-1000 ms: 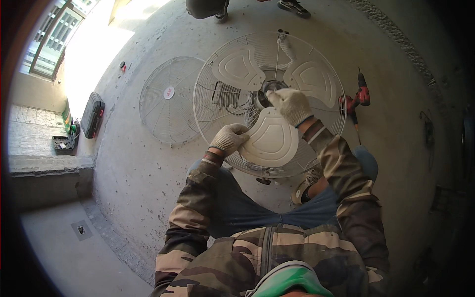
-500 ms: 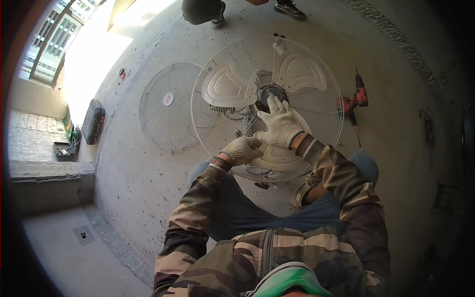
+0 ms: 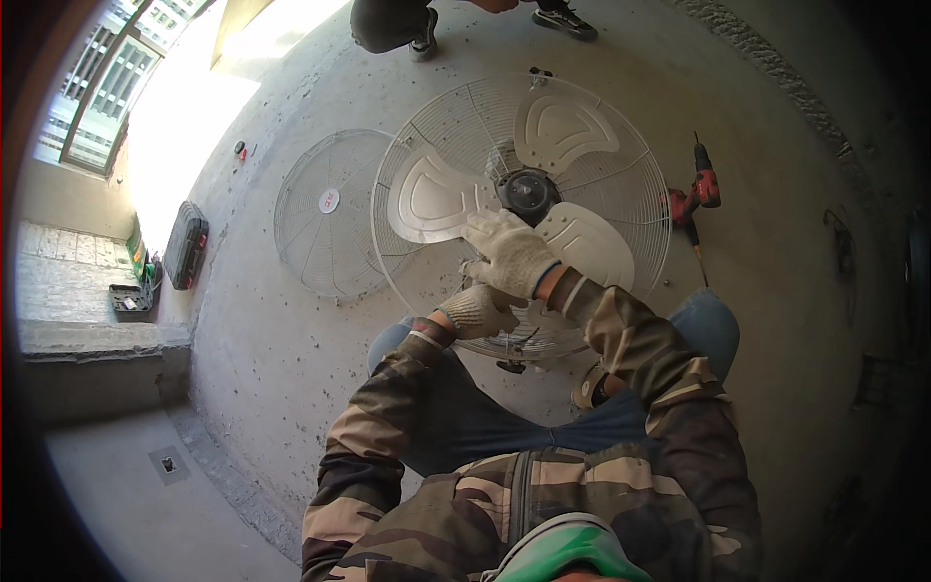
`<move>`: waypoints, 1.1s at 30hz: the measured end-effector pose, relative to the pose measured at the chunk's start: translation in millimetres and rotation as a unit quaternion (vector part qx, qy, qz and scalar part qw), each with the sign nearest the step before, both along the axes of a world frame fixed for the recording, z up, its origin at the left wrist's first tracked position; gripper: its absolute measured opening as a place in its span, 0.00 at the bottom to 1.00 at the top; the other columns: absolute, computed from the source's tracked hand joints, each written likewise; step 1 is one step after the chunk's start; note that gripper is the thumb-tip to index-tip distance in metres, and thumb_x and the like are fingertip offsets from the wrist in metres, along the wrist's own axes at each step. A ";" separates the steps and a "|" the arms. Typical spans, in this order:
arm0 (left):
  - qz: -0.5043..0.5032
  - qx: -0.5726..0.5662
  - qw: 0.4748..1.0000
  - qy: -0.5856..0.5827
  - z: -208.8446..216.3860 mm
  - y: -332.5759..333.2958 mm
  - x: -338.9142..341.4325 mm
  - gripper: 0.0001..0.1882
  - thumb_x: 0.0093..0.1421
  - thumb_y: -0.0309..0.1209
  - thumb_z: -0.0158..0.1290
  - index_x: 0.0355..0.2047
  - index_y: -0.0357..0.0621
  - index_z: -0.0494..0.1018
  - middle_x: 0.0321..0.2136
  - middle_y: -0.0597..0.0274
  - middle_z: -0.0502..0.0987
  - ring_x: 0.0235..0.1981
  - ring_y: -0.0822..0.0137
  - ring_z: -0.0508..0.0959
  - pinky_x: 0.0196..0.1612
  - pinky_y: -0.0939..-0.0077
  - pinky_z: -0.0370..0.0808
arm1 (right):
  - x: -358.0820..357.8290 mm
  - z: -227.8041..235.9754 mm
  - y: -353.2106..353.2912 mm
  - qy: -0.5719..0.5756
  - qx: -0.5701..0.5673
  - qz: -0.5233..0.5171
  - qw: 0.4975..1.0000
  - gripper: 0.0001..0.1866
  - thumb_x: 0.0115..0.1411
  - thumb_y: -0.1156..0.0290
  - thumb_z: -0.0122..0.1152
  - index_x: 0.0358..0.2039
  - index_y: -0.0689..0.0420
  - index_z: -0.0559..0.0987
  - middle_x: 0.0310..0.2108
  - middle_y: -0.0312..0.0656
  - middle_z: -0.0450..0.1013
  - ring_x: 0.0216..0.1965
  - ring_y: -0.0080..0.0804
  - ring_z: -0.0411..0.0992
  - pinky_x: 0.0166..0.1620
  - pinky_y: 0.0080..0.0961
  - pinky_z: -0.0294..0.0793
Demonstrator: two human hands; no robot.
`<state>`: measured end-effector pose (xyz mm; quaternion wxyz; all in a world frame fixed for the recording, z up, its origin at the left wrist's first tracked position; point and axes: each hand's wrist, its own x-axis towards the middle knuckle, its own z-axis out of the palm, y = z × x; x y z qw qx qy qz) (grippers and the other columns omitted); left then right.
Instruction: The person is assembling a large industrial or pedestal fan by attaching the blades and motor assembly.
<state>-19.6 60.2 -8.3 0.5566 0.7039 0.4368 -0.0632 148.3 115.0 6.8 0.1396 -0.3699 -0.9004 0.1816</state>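
Note:
A round fan with a white wire guard (image 3: pixel 665 231) lies face up before my knees, its pale metal blades around a dark hub (image 3: pixel 530 193). My right hand (image 3: pixel 514 254), in a pale knitted glove, reaches over the near side of the hub. Its fingers stretch toward the inner end of the left blade (image 3: pixel 427 199); whether they touch it I cannot tell. Just below, my gloved left hand (image 3: pixel 482 310) is closed at the near part of the guard, partly under the right hand. What its fingers hold, if anything, is hidden.
A second wire guard (image 3: pixel 303 238) lies on the floor at left. To the right is a red and black cordless drill (image 3: pixel 706 184). Farther left stand a dark tool case (image 3: pixel 184 244) and a small open box (image 3: pixel 131 303). Another person's shoe (image 3: pixel 424 37) shows beyond the fan.
My right hand has left the hub and come nearer, toward the left blade. The blades have turned counterclockwise. My left hand has shifted slightly nearer to me.

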 end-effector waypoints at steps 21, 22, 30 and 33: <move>0.577 0.247 0.769 -0.120 -20.7 35.1 -72.1 0.38 0.62 0.41 0.61 0.66 0.34 0.61 0.61 0.40 0.71 0.60 0.50 0.75 0.59 0.62 0.74 | 86.3 14.5 1.3 -0.310 0.021 -0.188 0.932 0.39 0.60 0.44 0.62 0.66 0.51 0.69 0.73 0.47 0.54 0.75 0.43 0.46 0.74 0.52 0.42; 0.587 0.228 0.768 -0.116 -23.3 35.9 -75.2 0.39 0.62 0.41 0.61 0.67 0.35 0.61 0.60 0.40 0.71 0.60 0.50 0.75 0.59 0.62 0.73 | 92.8 20.6 3.4 -0.292 0.019 -0.214 0.932 0.37 0.60 0.46 0.62 0.65 0.51 0.70 0.72 0.48 0.56 0.74 0.43 0.49 0.74 0.50 0.46; 0.312 0.480 0.786 0.233 -15.8 21.0 -41.6 0.38 0.56 0.47 0.61 0.64 0.45 0.67 0.66 0.41 0.63 0.68 0.44 0.61 0.66 0.55 0.65 | 41.4 -52.8 -23.2 0.380 -0.267 -0.379 0.800 0.24 0.69 0.54 0.56 0.55 0.60 0.77 0.58 0.51 0.73 0.56 0.46 0.74 0.58 0.39 0.74; 0.185 0.499 0.816 0.225 -2.2 15.2 -24.6 0.34 0.57 0.51 0.58 0.61 0.50 0.71 0.63 0.46 0.68 0.64 0.45 0.66 0.62 0.55 0.69 | 7.7 -99.3 -39.3 0.688 -0.495 -0.317 0.426 0.30 0.72 0.47 0.46 0.58 0.62 0.73 0.58 0.52 0.73 0.57 0.46 0.73 0.60 0.42 0.73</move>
